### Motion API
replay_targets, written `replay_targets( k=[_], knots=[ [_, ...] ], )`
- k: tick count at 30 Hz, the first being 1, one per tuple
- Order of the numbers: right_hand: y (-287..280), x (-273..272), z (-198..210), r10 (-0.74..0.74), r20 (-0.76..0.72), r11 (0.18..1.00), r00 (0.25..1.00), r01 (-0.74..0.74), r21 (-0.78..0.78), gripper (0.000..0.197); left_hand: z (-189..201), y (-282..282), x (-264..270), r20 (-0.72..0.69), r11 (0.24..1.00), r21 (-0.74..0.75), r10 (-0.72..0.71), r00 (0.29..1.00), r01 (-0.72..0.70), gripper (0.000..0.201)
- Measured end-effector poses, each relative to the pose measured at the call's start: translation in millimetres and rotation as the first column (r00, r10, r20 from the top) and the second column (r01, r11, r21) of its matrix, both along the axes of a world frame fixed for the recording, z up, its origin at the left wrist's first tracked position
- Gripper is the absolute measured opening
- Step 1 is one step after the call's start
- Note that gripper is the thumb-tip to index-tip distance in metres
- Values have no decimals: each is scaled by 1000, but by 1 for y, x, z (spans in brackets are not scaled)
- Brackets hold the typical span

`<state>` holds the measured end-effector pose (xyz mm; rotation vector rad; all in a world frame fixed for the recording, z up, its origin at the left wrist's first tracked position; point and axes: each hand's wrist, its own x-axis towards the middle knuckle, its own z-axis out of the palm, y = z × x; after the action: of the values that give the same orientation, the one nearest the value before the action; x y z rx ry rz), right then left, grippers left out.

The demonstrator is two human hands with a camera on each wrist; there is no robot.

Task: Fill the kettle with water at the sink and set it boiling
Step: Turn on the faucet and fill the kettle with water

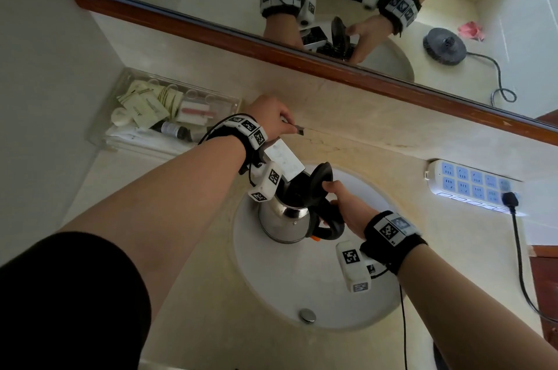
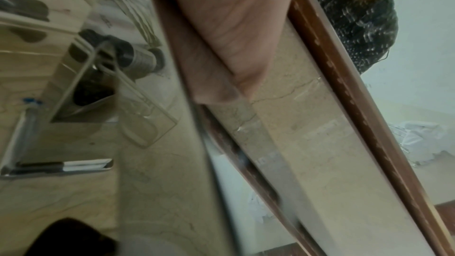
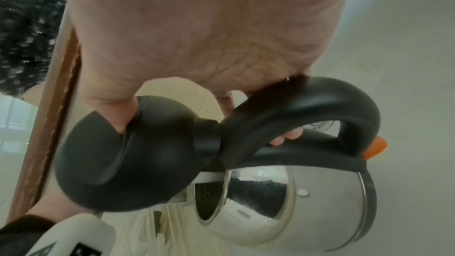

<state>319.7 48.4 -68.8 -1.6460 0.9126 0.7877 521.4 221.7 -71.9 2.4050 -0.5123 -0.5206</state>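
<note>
A steel kettle [image 1: 283, 218] with a black handle hangs over the white sink basin [image 1: 302, 279]. Its black lid [image 1: 321, 182] stands open. My right hand [image 1: 330, 200] grips the handle [image 3: 307, 108], thumb pressed against the lid [image 3: 138, 159]. An orange switch [image 3: 376, 148] sits at the handle's foot. The flat tap spout [image 1: 283, 159] reaches over the kettle's mouth. My left hand [image 1: 285, 123] pinches the tap lever [image 1: 299, 129] at the back wall. I cannot tell whether water runs.
A clear tray [image 1: 99, 140] of toiletries sits left of the sink. On the right lies a white power strip [image 1: 474, 188] with a black plug and cord. The mirror shows the kettle base [image 1: 444, 46] behind. The drain [image 1: 307, 316] is near the front.
</note>
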Motion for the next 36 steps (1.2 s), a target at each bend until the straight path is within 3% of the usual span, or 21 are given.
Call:
replay_targets(
  k=[18,23,28,32,36],
  knots=[
    [2,1,-2,-12,2,1000,1000,12,19,85,-2,0,1,-21,1000,-15,27,999,-27,24],
    [1,-1,-3,-15,16,1000,1000,15,14,76,-2,0,1,-25,1000,-9,28,999,-28,24],
    [1,-2,-4,-19,1,1000,1000,19,9,89,-2,0,0,-5,1000,-5,24,1000,-24,24],
    [2,-2,-1,-22,12,1000,1000,22,14,83,0,0,0,-4,1000,-5,19,1000,-19,26],
    [1,-2,0,-19,6,1000,1000,19,5,92,0,1,0,-5,1000,-4,26,1000,-26,26]
  ],
)
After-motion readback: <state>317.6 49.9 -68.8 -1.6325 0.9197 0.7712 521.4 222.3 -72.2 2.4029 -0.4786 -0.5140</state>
